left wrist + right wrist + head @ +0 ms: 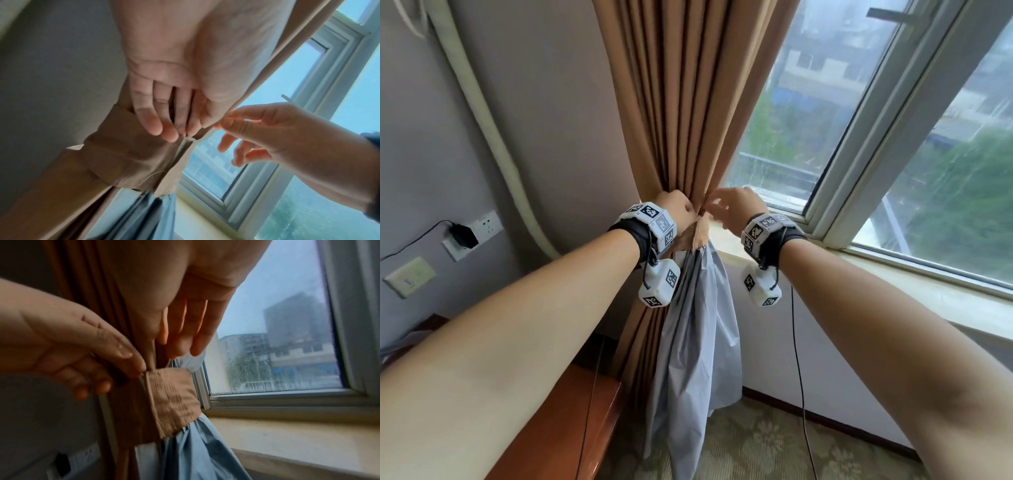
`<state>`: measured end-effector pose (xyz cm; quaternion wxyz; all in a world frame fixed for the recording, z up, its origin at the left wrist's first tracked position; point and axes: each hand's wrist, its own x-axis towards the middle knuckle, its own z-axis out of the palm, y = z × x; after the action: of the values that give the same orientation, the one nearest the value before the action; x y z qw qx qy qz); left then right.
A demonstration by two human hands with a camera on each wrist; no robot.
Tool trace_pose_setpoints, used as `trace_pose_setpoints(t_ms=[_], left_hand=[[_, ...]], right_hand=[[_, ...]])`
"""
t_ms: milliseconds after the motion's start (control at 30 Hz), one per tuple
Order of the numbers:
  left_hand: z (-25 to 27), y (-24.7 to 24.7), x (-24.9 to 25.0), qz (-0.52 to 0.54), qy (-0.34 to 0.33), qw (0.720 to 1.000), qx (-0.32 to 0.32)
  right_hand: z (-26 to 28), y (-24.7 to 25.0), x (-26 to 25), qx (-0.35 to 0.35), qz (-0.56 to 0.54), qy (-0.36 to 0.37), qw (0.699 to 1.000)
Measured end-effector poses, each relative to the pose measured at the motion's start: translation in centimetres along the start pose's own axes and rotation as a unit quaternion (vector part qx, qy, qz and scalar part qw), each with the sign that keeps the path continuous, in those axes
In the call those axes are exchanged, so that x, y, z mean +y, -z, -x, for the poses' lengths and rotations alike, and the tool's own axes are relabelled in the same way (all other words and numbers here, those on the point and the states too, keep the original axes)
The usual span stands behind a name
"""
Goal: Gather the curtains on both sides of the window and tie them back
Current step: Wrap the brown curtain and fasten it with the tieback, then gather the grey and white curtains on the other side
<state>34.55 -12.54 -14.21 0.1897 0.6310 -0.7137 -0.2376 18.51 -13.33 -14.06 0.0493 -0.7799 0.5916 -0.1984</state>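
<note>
Curtain [681, 102], tan, hangs bunched at the window's left edge, cinched by a tan tieback band [697, 236]; grey lining [698, 325] spills below. Head view: we see left hand [676, 209] and right hand [738, 205] meeting at the band, windowsill [893, 284] right, wooden desk [558, 421] and wall socket [482, 226] left, little room between. Left wrist view: left fingers [152, 120] curl onto the band's top edge. Right wrist view: right fingers [185, 331] hang straight, released, touching the gathered folds; window frame [267, 395] close behind.
</note>
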Motion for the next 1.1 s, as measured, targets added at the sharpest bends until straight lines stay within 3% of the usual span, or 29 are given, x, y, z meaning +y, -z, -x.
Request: trace_pose_setpoints(t_ms=[67,133,267,433,800,1100], left_hand=[[0.7,0.1,2.2,0.018,-0.034,0.998,0.05],[1.5,0.0,5.1,0.078,-0.065,0.993,0.061],[3.3,-1.7,11.7,0.258,-0.062,0.964,-0.032],[6.7,-5.6,21.9,0.351,-0.075,0.926,-0.12],[16.1,-17.8,46.0,0.352,-0.187,0.886,-0.236],[19.1,-29.2,62.9,0.331,-0.25,0.85,-0.325]], right_hand=[[1.2,1.5,0.8,0.021,-0.066,-0.038,0.997],[2.6,3.2,2.2,0.041,-0.123,-0.083,0.988],[6.5,7.8,6.4,0.097,-0.191,-0.145,0.966],[14.2,14.5,14.0,0.181,-0.241,-0.23,0.925],[36.1,29.7,30.4,0.314,-0.198,-0.365,0.854],[48.4,37.9,42.3,0.415,-0.162,-0.448,0.775]])
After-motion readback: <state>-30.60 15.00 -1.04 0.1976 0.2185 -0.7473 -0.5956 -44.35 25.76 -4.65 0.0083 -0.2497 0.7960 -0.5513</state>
